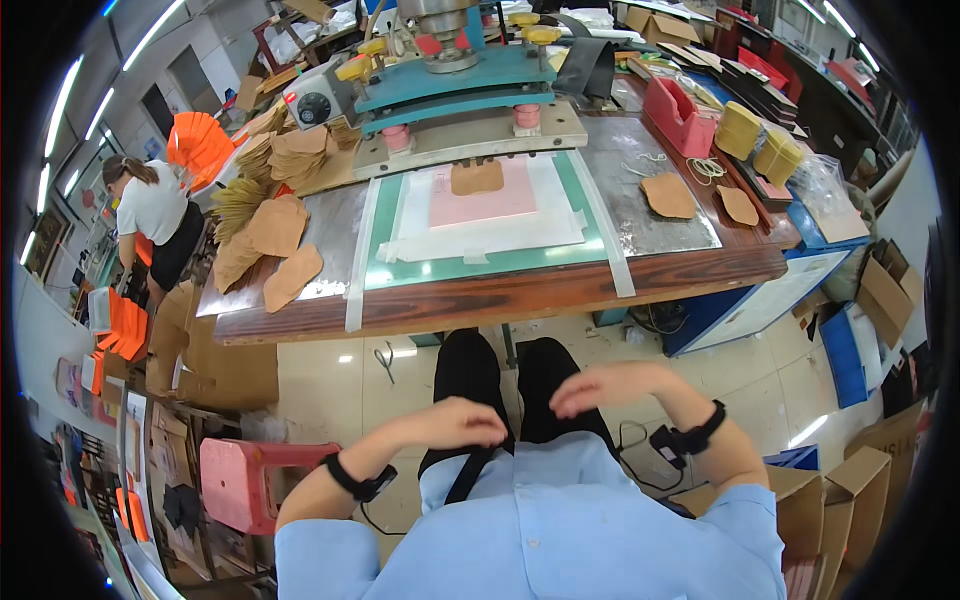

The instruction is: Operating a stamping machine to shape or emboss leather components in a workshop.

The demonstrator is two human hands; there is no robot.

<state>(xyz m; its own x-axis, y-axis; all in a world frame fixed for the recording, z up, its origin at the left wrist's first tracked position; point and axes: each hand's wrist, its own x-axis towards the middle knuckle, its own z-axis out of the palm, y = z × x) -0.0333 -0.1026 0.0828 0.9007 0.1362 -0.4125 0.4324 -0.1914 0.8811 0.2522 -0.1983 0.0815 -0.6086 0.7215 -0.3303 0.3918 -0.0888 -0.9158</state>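
Note:
My left hand [458, 423] hovers over my lap, its fingers loosely bent with nothing in them. Across from it, my right hand [598, 388] hangs above my other thigh, also without anything in its slightly parted fingers. Both hands are apart from the table. In front of me, a brown leather-like piece [477, 178] lies on a pink sheet [455, 207] at the front of a teal press [455, 88]. Under the pink sheet are a taped white sheet [490, 241] and a green mat [590, 220].
Stacked tan pieces [277, 227] lie at the table's left. Two loose brown pieces, a pink tape dispenser [680, 115] and yellow blocks [738, 130] are on the right. A pink stool [232, 485] stands left of me, cartons [855, 510] right. Another person [152, 215] works at far left.

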